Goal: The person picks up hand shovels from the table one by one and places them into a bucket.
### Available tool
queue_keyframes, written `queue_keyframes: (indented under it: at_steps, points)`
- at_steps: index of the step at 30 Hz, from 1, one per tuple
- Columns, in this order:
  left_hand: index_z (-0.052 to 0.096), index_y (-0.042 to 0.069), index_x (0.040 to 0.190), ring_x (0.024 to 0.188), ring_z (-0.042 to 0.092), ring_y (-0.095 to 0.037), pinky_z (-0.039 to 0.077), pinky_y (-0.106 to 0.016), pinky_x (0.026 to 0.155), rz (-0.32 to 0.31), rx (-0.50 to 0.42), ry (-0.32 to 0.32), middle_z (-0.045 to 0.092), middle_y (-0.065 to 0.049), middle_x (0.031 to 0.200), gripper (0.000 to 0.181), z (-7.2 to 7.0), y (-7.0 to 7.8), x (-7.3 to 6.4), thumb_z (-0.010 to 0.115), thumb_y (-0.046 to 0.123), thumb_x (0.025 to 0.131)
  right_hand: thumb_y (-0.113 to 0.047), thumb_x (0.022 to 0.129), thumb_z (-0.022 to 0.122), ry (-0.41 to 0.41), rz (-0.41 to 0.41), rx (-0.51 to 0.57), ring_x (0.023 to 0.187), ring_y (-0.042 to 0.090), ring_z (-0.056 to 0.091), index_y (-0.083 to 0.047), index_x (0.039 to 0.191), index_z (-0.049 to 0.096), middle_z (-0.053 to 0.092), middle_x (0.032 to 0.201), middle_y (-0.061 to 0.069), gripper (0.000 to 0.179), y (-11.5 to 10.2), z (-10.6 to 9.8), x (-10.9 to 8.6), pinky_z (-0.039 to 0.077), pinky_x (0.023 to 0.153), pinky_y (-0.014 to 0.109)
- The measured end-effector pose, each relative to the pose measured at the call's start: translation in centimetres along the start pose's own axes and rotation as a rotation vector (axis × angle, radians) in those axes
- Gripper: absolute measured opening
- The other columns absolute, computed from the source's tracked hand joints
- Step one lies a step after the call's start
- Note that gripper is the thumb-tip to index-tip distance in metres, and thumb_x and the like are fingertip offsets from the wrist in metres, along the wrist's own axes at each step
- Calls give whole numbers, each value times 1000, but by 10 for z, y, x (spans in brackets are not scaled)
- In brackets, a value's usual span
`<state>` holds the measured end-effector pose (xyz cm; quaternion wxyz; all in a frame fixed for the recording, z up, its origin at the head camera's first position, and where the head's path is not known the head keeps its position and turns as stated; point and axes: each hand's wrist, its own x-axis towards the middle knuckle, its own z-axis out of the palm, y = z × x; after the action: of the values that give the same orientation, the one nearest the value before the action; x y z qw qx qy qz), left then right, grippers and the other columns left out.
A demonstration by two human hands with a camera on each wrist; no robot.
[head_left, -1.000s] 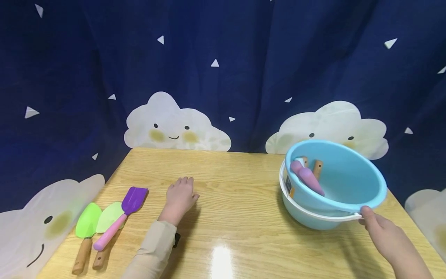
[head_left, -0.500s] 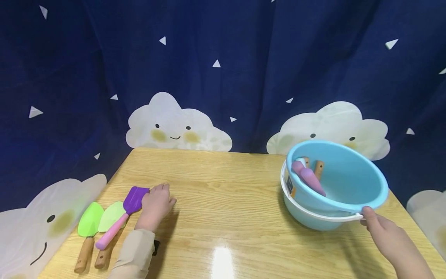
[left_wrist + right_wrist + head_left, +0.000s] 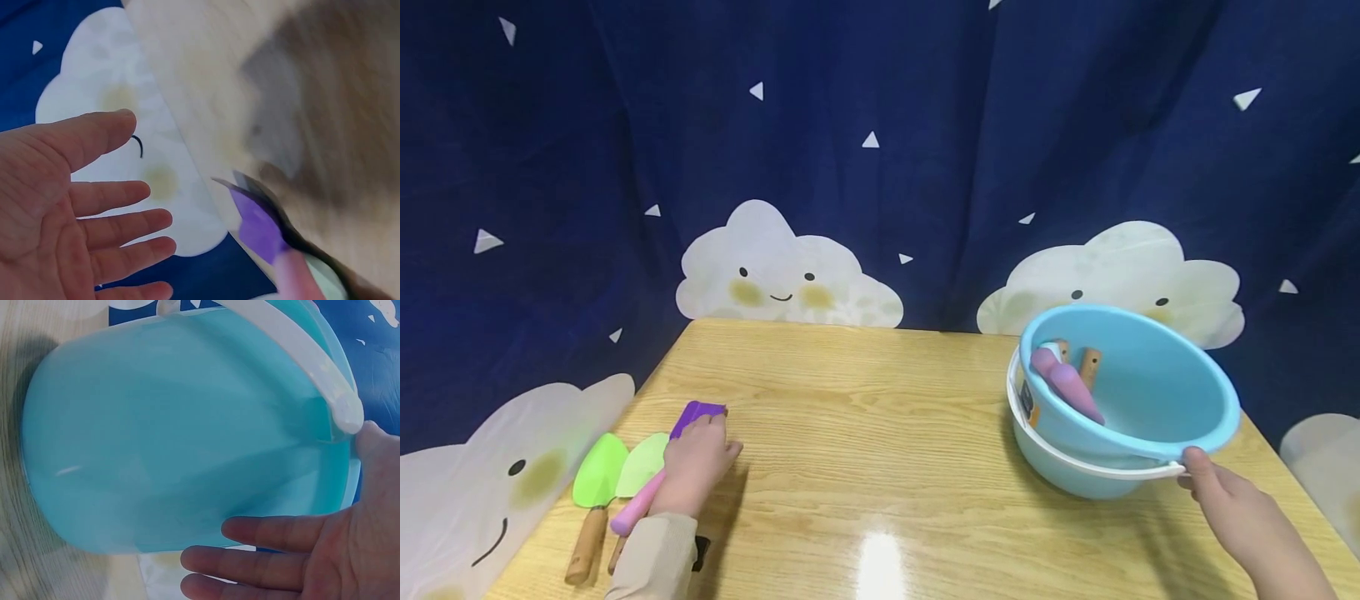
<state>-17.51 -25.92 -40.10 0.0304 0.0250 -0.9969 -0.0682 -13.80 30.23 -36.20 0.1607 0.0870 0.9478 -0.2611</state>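
My left hand (image 3: 696, 462) is over a toy shovel with a purple blade (image 3: 691, 412) and a pink handle, hiding part of it. In the left wrist view the fingers are spread and straight, apart from the shovel. A bright green shovel (image 3: 601, 471) and a pale green one (image 3: 642, 462), both wooden-handled, lie to its left. On the right stands a light blue bucket (image 3: 1157, 392) with a white handle (image 3: 1120, 473). My right hand (image 3: 1240, 508) holds its rim, thumb on the edge by the handle's end and the other fingers low along the outer wall.
Pink handles (image 3: 1071, 390) and wooden handles (image 3: 1090, 367) stick up inside the bucket. The wooden table (image 3: 850, 400) ends at a dark blue curtain (image 3: 820, 167) with clouds on it.
My left hand has moved left and a little nearer, from the middle of the table to over the purple shovel. The right hand stays at the bucket's rim.
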Motion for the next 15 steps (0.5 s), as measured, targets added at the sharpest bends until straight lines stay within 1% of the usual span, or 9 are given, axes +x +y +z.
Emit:
queue_keyframes:
  at_steps: [2,4,8,10,15]
  points:
    - [52,-12,100,84,53,-45,45,-54,60,-17,-24,-6,54,-26,90,38,1,-7,-3,63,17,77,-46,93,0,-1,-1,2,104,54,42,21,125,27,42,117,38,79,0,0,0,32,75,67]
    - [52,-14,96,80,53,-46,45,-54,56,-37,-49,2,53,-27,87,35,2,-13,-7,62,14,77,-45,94,1,6,-14,10,104,54,42,21,125,28,43,118,38,78,1,1,0,33,75,66]
    - [51,-15,91,72,54,-45,44,-52,52,-60,-66,24,52,-29,83,32,3,-25,-14,63,10,77,-43,95,2,24,-36,27,104,55,42,21,124,30,44,117,38,76,3,1,-1,34,74,64]
    - [51,-15,88,68,53,-43,44,-51,50,-69,-67,29,51,-27,79,29,3,-30,-18,63,9,77,-44,95,2,24,-35,33,105,55,41,21,124,30,43,117,38,76,3,1,-1,35,74,64]
    - [51,-15,83,63,53,-41,44,-50,49,-108,-66,0,49,-23,72,24,3,-39,-24,62,6,78,-45,94,1,5,-20,39,106,56,39,21,125,28,41,119,38,78,3,1,-1,34,74,64]
